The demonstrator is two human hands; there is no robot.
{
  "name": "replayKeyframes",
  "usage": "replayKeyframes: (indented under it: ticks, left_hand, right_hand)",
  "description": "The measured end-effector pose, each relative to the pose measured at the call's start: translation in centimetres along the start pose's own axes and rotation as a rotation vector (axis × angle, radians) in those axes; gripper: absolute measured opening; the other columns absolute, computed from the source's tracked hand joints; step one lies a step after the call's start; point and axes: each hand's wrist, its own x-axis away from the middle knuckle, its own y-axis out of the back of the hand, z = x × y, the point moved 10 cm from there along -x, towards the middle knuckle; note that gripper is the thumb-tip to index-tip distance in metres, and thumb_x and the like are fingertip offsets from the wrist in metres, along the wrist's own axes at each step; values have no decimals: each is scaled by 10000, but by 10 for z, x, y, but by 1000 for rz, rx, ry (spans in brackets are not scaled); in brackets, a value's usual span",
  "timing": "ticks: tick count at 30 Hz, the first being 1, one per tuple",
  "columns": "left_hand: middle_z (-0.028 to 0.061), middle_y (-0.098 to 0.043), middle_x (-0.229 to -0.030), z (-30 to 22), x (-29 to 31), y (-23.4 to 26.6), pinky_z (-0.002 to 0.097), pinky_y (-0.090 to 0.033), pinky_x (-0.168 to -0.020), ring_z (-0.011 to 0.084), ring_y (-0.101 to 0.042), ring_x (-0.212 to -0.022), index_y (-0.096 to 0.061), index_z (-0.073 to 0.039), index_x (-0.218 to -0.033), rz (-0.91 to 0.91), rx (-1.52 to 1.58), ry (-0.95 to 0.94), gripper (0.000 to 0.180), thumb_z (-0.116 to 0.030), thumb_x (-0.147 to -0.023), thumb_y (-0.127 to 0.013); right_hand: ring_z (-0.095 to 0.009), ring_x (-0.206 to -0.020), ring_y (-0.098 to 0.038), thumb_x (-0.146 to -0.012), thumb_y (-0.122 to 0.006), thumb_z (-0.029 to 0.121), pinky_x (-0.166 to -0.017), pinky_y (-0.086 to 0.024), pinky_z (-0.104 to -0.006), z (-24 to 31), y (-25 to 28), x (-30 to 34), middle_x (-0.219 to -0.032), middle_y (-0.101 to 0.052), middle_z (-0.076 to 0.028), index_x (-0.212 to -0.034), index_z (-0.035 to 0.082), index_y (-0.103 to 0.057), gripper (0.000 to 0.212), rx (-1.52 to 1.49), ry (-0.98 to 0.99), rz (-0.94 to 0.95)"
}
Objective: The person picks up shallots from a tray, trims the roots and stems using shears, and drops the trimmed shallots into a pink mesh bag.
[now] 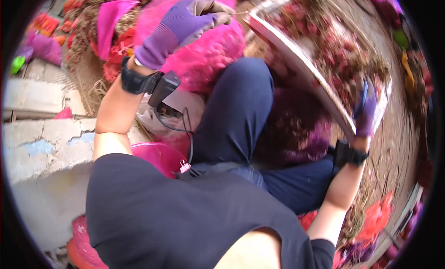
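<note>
Lots of red bits and dry stalks lie in the tray

The person sits with one leg bent up and the other out to the side. The left hand (190, 21), in a purple glove, is up near 12 o'clock. Its finger and thumb are close together, and they seem to pinch a thin strand (242, 12) by the corner of the tray. The right hand (366, 106), gloved too, is near 3 o'clock at the tray's far end. A thin blue thing (364, 95) shows by its fingers, but it is blurry, so I cannot tell if the hand grips it or how wide the fingers are.

The white-edged tray (301, 58) is tilted at 2 o'clock. In it is a big heap of small red bits (327, 44) mixed with dry brown stalks. They look like little bulbs.

I think much is left, as the heap is large and all mixed up. Some may be done: the pink net bag (213, 60) at 12 o'clock, under the left hand, looks full and round, but I cannot tell if what is inside is sorted. A dark purple net bag (296, 125) at 3 o'clock, between the legs, has something in it too, too dim to name.
</note>
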Motion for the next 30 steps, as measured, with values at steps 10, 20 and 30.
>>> replayKeyframes:
  ticks: [10,20,30]
  left_hand:
    - [335,-342,-1342,-54,20,-243,438,-355,-1018,438,-380,-1243,-310,-2,-1378,318,-540,-485,744,-315,-795,-652]
    - [194,-539,-1253,-10,3,24,348,-439,-941,281,-549,-1129,-469,-15,-1280,-531,-738,-108,448,-223,-886,-517]
    - [175,-646,-880,119,68,-67,422,-511,-751,325,-631,-841,-634,-75,-962,336,-757,394,220,-125,-807,-486]
  right_hand:
    - [-83,-782,-610,-893,-614,364,-663,-485,-220,-25,-8,16,-921,-638,-19,-1120,53,-568,387,-694,-704,7]
    - [-115,-883,-612,-894,-624,345,-753,-493,-233,-14,0,13,-1012,-632,-59,-1129,34,-554,397,-852,-857,39]
    - [-82,-865,-589,-930,-581,289,-755,-477,-208,-14,-23,17,-987,-599,-19,-1173,17,-535,368,-902,-880,53]
